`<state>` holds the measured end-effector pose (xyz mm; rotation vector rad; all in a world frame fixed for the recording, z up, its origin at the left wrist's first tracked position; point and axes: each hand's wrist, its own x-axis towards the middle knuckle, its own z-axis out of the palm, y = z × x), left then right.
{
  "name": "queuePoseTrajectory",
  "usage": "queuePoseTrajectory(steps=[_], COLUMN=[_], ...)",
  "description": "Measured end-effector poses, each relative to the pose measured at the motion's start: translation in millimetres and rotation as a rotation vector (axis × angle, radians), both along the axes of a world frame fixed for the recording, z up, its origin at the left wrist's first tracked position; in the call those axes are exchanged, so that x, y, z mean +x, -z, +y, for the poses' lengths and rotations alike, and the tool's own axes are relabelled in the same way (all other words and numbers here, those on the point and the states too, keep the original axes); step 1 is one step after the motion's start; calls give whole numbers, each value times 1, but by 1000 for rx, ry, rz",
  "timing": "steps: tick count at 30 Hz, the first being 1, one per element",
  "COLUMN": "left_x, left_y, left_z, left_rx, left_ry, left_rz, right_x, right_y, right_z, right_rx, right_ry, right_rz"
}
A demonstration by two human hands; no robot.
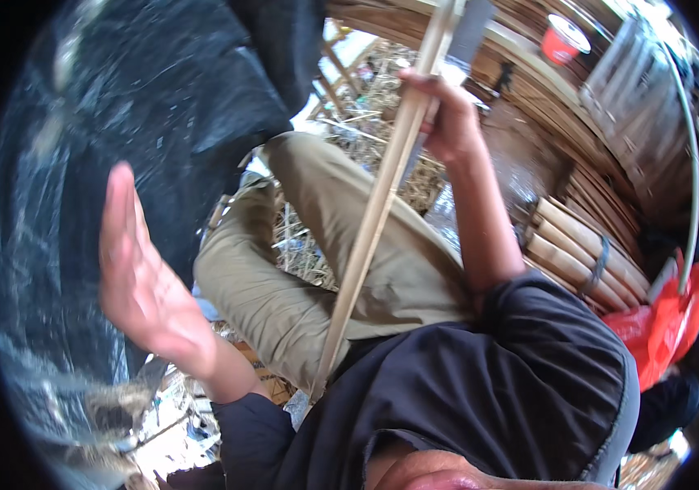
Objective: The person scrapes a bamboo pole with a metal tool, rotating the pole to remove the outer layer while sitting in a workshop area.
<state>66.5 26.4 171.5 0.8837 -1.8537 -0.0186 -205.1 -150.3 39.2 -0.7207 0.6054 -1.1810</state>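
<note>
My right hand [451, 118] is closed around a long pale strip of split wood or bamboo [374, 229]. The strip slants from the top of the view down across my lap, its lower end beside my waist. Beside it at my right hand runs a flat grey piece [472, 37], perhaps a blade; whether my fingers hold that too is unclear. On the left, my left hand [141, 286] is raised with its fingers stretched out and nothing in it, in front of a black plastic sheet [153, 106].
Straw and scraps [357, 114] litter the ground past my bent knees. At right lies a tied bundle of bamboo-like lengths [586, 253], with a red plastic bag [667, 322] close by. A red cup [563, 41] stands on wooden boards near a corrugated sheet [631, 98].
</note>
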Motion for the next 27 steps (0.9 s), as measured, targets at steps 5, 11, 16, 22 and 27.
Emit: queuePoseTrajectory(steps=[5,11,16,22,27], left_x=[-32,8,36,32,-36], left_y=[147,194,177,243,164], left_z=[-86,-127,-153,-111,-81], left_rx=[306,220,723,489,616], left_ry=[71,297,-194,-251,277], left_rz=[-370,-620,-595,5,468], right_x=[-5,-7,-4,49,64], right_y=[-6,-13,-8,-17,-17], right_z=[-5,2,-6,13,20], right_rx=[-22,-73,-79,101,105], right_ry=[35,28,-64,37,-15], right_rz=[-83,-26,-51,194,311])
